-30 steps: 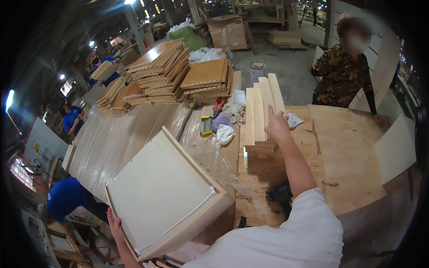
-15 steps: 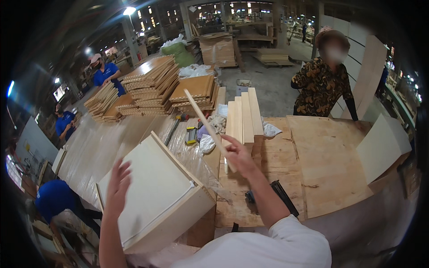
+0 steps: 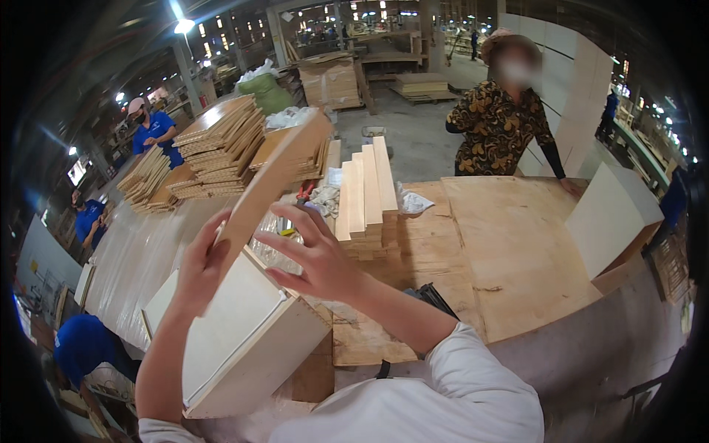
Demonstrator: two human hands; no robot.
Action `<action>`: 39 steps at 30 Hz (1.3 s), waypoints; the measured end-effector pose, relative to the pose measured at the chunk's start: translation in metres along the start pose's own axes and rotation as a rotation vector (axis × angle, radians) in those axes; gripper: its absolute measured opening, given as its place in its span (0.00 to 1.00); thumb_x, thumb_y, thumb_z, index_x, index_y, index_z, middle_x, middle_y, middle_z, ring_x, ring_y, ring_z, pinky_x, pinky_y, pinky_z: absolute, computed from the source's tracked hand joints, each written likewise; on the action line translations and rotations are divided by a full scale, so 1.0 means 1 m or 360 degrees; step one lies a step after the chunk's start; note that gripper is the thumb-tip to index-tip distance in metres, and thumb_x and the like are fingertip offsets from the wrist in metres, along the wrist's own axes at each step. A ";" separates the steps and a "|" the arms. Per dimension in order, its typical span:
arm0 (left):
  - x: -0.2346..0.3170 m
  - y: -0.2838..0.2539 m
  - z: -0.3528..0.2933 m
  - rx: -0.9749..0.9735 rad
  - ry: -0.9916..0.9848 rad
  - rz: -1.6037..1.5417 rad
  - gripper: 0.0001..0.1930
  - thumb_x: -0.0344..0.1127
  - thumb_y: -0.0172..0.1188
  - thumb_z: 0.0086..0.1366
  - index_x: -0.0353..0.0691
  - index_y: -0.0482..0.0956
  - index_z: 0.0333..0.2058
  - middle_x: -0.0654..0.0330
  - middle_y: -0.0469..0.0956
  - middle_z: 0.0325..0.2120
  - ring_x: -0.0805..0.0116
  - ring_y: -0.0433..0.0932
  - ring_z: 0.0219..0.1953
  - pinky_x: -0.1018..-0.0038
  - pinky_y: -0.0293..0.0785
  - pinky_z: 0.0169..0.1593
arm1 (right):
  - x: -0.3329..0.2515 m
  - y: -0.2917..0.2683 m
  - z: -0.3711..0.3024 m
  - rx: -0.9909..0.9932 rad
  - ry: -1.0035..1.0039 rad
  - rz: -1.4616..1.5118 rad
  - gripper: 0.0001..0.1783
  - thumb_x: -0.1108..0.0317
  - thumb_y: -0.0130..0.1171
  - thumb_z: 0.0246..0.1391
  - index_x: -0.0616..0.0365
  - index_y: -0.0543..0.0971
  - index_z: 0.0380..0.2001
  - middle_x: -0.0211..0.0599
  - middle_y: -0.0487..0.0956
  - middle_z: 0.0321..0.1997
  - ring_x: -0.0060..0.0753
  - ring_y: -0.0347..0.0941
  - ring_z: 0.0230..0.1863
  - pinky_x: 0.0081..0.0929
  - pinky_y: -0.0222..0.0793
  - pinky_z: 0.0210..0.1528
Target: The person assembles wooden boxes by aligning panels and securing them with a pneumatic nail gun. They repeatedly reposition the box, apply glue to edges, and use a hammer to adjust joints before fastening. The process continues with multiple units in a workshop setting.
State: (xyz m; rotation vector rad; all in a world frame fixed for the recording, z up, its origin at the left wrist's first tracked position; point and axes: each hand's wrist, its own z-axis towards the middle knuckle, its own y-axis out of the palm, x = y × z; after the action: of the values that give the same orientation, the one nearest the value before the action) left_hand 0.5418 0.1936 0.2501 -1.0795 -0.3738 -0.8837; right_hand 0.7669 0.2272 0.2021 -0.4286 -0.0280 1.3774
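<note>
A flat wooden slat (image 3: 273,173) is raised above the bench, pointing up and away. My left hand (image 3: 201,262) grips its lower end, thumb on one side and fingers on the other. Beside it, my right hand (image 3: 317,255) has its fingers spread and holds nothing. Under both hands lies a tilted wooden box (image 3: 240,332) with a white panel and raised wooden edges. A white bead, perhaps glue, runs along the panel near one edge. My hands and the slat hide the box's far part.
Ahead stand stacked pale wooden pieces (image 3: 367,192). A black tool (image 3: 434,297) lies partly behind my right forearm. Brown panels (image 3: 218,140) are piled at the far left. A co-worker (image 3: 502,118) leans on the plywood (image 3: 524,251) at right, near another white-panelled box (image 3: 617,221).
The slat has passed from my right hand to my left and now shows its broad face. My right hand has moved left and opened. The view has shifted slightly right.
</note>
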 end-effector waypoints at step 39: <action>-0.024 -0.004 -0.229 0.0354 -0.0673 0.1294 0.16 0.47 0.55 0.63 0.57 0.79 0.49 0.63 0.74 0.38 0.63 0.71 0.44 0.66 0.68 0.48 | -0.044 0.123 -0.018 -0.1374 -0.0048 0.0503 0.13 0.62 0.67 0.46 0.52 0.83 0.36 0.33 0.78 0.31 0.36 0.70 0.36 0.32 0.69 0.40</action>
State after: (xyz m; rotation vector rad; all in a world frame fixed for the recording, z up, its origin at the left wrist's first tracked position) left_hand 0.4915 0.0020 0.1333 -1.0744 -0.3270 0.1109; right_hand 0.6464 0.1964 0.1575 -1.1669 -0.6189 1.6408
